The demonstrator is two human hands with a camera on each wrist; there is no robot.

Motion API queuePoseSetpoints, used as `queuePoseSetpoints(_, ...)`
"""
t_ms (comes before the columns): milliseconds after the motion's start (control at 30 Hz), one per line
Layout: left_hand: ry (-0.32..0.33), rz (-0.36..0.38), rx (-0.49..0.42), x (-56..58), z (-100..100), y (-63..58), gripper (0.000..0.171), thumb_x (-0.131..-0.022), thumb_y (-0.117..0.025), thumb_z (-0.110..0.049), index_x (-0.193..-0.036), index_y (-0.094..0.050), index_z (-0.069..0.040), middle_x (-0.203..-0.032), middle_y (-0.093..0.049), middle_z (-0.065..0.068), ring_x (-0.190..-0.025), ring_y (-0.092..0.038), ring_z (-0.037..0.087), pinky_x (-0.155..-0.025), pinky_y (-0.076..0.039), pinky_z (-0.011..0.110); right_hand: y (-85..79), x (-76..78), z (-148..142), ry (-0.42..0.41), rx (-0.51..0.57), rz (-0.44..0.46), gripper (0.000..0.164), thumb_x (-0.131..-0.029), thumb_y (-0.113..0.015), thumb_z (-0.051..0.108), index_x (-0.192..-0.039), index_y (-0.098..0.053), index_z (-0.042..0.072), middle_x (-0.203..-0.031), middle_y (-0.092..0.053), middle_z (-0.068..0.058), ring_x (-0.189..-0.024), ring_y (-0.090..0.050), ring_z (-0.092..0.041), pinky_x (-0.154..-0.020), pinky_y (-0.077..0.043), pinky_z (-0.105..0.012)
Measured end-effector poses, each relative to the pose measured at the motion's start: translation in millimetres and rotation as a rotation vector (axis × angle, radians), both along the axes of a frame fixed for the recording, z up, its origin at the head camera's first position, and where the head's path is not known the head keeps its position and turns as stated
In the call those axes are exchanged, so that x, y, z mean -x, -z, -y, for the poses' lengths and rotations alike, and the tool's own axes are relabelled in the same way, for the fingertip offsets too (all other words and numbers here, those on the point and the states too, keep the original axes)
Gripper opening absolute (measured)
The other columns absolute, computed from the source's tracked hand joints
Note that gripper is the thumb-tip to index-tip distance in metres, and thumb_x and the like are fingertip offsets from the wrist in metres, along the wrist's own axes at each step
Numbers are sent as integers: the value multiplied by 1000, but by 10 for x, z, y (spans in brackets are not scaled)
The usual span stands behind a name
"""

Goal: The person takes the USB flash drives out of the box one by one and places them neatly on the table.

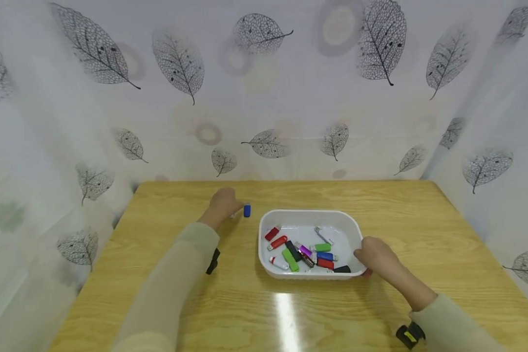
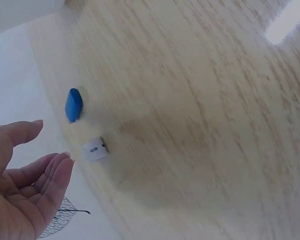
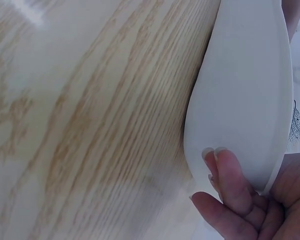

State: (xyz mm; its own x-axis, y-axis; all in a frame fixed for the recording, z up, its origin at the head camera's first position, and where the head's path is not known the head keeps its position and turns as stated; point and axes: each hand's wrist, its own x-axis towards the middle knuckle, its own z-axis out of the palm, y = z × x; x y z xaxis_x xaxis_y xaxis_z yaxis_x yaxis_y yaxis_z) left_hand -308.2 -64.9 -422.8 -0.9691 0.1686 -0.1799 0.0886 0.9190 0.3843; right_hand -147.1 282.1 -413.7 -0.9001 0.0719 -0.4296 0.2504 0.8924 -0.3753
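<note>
My left hand (image 1: pixel 223 203) is over the far left of the table, thumb and fingers apart with nothing between them. Just beyond its fingertips in the left wrist view lie a small white block with a slot (image 2: pixel 95 149) and a blue USB stick (image 2: pixel 74 105). In the head view the blue stick (image 1: pixel 247 210) is right beside the thumb. A white plastic basin (image 1: pixel 309 276) holds several USB sticks in red, green, blue, black, purple and white. Its right end is gripped by my right hand (image 1: pixel 379 255), thumb over the rim and fingers (image 3: pixel 232 182) curled against the outer wall.
The wooden table (image 1: pixel 228 313) runs back to a pale curtain (image 1: pixel 264 98) with leaf prints, which also hangs at both sides. Glare (image 1: pixel 286 318) shows on the wood in front of the basin.
</note>
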Motion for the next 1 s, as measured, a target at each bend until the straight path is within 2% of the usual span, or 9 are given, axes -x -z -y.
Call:
queuePoseSetpoints(100,42,-7,8,-16,-47,-46,28,-86,-63,-28,-73,-53,-5,-69,-55,5,-57,-54,17,-56,-45,26,8,-3,1,-2,1,-8,27,-92,-50,6,-100,-56,-19,-58,-60,-8,-52,-61,-16,-49,-44,-25)
queuePoseSetpoints(200,95,-18,13,-40,-137,-127,36,-86,-63,-29,-60,-46,-10,-54,-44,-1,-45,-42,12,-48,-37,23,5,-9,-7,3,11,-13,27,-92,-50,6,-101,-55,-19,-59,-59,-8,-51,-61,-16,-48,-44,-25)
queuePoseSetpoints(300,147,-26,27,-70,-239,-213,42,-86,-61,-29,-53,-42,-12,-47,-37,-5,-43,-33,10,-45,-32,22,3,-14,-12,8,16,-16,27,-92,-50,6,-100,-56,-19,-59,-59,-8,-51,-61,-16,-48,-44,-25)
queuePoseSetpoints(467,174,-9,23,-132,-374,-320,40,-86,-61,-30,-54,-45,-12,-46,-45,-3,-41,-37,10,-43,-33,22,-2,-19,0,7,9,-17,25,-92,-50,6,-98,-57,-18,-58,-59,-8,-49,-61,-16,-47,-45,-25)
queuePoseSetpoints(633,218,-40,44,-169,-450,-355,37,-84,-61,-28,-54,-43,-13,-49,-38,-4,-43,-33,10,-43,-31,22,-8,-28,15,12,0,-13,25,-92,-51,7,-97,-57,-17,-57,-59,-8,-49,-60,-16,-47,-44,-25)
queuePoseSetpoints(733,247,-41,23,-178,-491,-370,29,-83,-62,-26,-62,-54,-8,-57,-47,-2,-50,-41,12,-47,-37,23,-11,-30,16,15,1,-12,25,-92,-50,7,-97,-57,-17,-58,-59,-8,-49,-60,-16,-46,-44,-25)
queuePoseSetpoints(867,258,49,-87,-178,-561,-375,20,-85,-65,-23,-86,-66,-3,-77,-64,5,-67,-58,16,-59,-50,26,-21,-31,14,17,-5,-11,25,-92,-49,6,-97,-57,-17,-58,-59,-8,-49,-61,-16,-46,-44,-25)
queuePoseSetpoints(933,265,113,-148,-182,-600,-370,17,-85,-68,-20,-89,-68,-4,-83,-67,6,-72,-62,17,-64,-53,27,-24,-30,16,18,-10,-9,25,-92,-49,6,-97,-57,-17,-57,-59,-8,-49,-61,-16,-46,-44,-25)
queuePoseSetpoints(1000,277,179,-180,-192,-640,-372,13,-84,-70,-18,-87,-68,-5,-81,-66,6,-71,-63,16,-64,-53,25,-21,-28,17,18,-12,-9,25,-92,-49,6,-97,-57,-17,-57,-59,-8,-49,-61,-15,-46,-45,-25)
